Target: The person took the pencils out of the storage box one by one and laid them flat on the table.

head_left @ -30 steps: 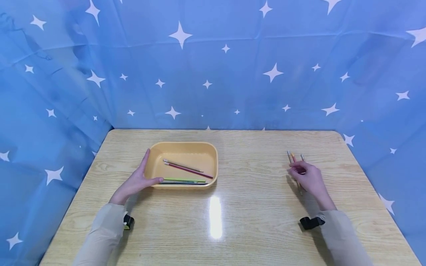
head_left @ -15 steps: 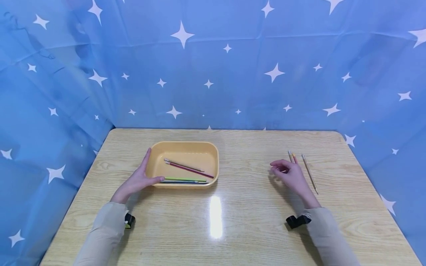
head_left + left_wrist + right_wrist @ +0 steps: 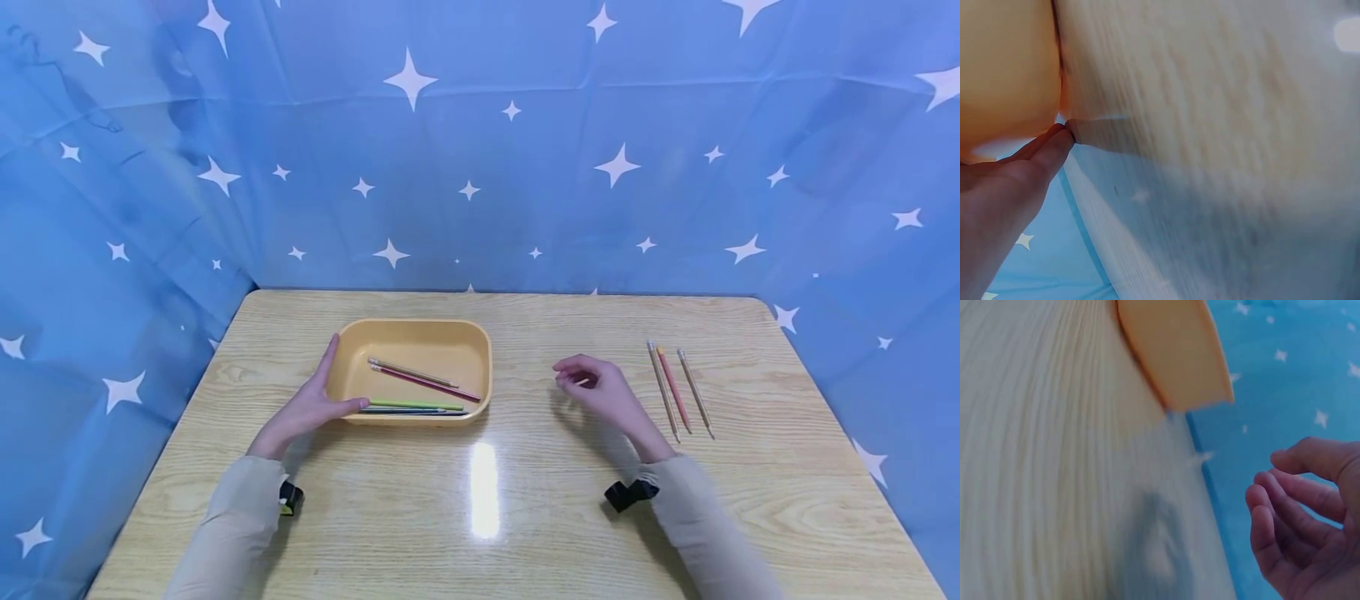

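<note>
Blue star-print curtain (image 3: 510,183) across the back and sides, pale wood-grain worktop (image 3: 375,517) below, white glare patch (image 3: 484,492) low centre. Loose items sit right of centre: a dull gold wooden pencil (image 3: 664,392), a coral-red wooden pencil (image 3: 674,390) and a grey-brown wooden pencil (image 3: 697,393). All three run roughly top to bottom of the frame, lower ends slanting right, side by side with gaps.

My right hand (image 3: 600,392) is nearer by far: it hovers just left of them, between them and the shallow yellow-orange plastic tray (image 3: 420,342), forearm close by their lower left. Fingers loosely bent, thumb apart; right wrist view shows nothing in it. So from that hand, pencils lie right, tray lies left.

Tray is left of centre, long axis left-right, so crosswise to the loose pencils. My left hand (image 3: 309,408) is on its left end, holding nothing clenched: straight fingers along the outer left wall, thumb over the lower left rim. Far from the loose pencils.

Inside the tray: a thin tan pencil (image 3: 415,374) and a dark red pencil (image 3: 426,384) slanting down right, plus a lime-green pencil (image 3: 416,406) along the lower wall with darker ones beside it, count unclear.
</note>
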### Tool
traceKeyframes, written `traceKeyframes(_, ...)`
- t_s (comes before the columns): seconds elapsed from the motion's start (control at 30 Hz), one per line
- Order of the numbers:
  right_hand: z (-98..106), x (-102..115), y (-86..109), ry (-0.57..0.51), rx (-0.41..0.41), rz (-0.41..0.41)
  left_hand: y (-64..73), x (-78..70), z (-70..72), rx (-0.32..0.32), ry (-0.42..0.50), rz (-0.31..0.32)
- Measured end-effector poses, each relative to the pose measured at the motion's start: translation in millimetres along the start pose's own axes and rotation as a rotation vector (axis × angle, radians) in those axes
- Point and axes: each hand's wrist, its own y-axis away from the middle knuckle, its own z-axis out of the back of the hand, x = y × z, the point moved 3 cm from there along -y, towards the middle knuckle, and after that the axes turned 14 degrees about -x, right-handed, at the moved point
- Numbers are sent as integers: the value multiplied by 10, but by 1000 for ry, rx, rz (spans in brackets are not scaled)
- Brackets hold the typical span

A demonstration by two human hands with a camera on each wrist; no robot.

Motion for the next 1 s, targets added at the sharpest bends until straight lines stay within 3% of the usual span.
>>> traceKeyframes(0.43, -630, 447, -140, -101, 74, 46, 1, 8, 18, 9, -5, -21)
traceKeyframes(0.57, -814, 554, -166, -85, 111, 86, 5, -9, 23, 16, -4, -16)
traceKeyframes(0.87, -1184, 723, -253, -15, 197, 266, 15, -42, 27, 11, -18, 4)
traceKeyframes(1.0, -1323, 760, -284, 25, 229, 293, 16, -35, 17, 12, -15, 0)
